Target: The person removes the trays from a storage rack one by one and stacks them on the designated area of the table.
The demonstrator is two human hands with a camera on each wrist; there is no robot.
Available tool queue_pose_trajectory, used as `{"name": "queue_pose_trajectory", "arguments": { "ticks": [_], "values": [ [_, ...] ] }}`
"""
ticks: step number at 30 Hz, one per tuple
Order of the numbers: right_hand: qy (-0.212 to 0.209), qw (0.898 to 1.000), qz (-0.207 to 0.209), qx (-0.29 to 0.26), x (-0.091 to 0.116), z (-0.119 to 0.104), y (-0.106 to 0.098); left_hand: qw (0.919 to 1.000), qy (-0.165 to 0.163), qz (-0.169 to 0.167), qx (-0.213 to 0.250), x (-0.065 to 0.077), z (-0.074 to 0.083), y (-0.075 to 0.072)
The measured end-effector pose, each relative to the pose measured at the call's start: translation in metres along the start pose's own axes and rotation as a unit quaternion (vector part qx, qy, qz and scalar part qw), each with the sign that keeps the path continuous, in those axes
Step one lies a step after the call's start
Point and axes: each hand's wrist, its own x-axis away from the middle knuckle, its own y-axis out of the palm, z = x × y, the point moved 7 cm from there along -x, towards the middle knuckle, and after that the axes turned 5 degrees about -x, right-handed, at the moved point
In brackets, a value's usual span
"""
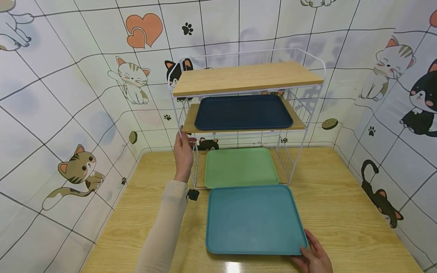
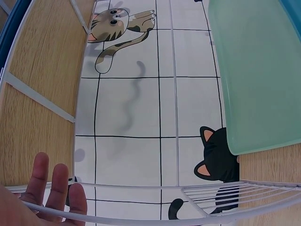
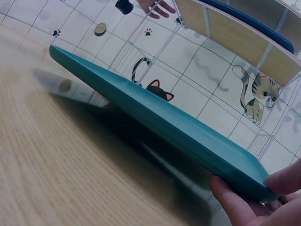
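A white wire rack (image 1: 296, 151) with wooden shelves stands on the table. My left hand (image 1: 183, 154) holds its left side post just under the middle shelf; in the left wrist view fingers (image 2: 57, 188) reach through the wire side. My right hand (image 1: 315, 254) pinches the near right corner of a teal tray (image 1: 254, 220), thumb on the rim and fingers beneath. The right wrist view shows the teal tray (image 3: 155, 117) raised over the tabletop. Its far edge lies right at the front of a light green tray (image 1: 241, 167) on the bottom shelf.
A dark navy tray (image 1: 244, 112) lies on the middle shelf (image 1: 298, 119). The top shelf (image 1: 247, 77) is a bare wooden board. Tiled walls (image 1: 85, 125) with cat pictures enclose the wooden table (image 1: 341, 212) at the back and both sides.
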Motion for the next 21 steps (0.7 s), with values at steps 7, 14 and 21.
{"name": "queue_pose_trajectory", "arguments": {
  "ticks": [7,14,21],
  "values": [
    [0.005,1.000,0.006,-0.023,0.000,0.007,-0.007,0.9998,0.016,0.003,0.010,0.003,0.002,-0.001],
    [0.016,0.998,0.018,-0.053,-0.002,0.015,-0.012,0.9993,0.034,0.010,0.011,0.004,0.002,-0.001],
    [0.013,0.996,0.012,-0.092,0.000,0.018,-0.011,0.9999,0.012,0.004,0.004,0.012,0.019,-0.002]
  ]
}}
